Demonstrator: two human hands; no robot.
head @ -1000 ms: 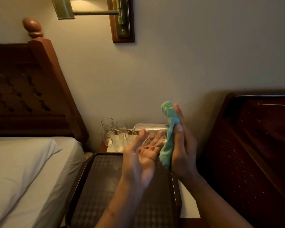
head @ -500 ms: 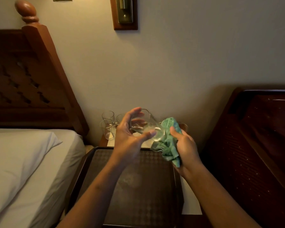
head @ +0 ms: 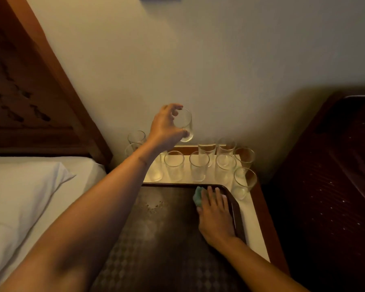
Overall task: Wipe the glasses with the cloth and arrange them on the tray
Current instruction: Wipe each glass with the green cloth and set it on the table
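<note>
Tray [head: 238, 218] holds no glasses; none arranged, so I judge nearly all the task remains. Row of glasses [head: 198, 165] stands on the nightstand [head: 259, 226] behind it. My left hand [head: 167, 127] grips one glass [head: 185, 125] aloft. Right hand [head: 216, 216] lies flat, pressing cloth [head: 197, 198] into tray corner.

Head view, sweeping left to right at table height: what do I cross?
Pillow → left arm → tray → cloth → right hand → white tabletop strip → dark headboard.
</note>
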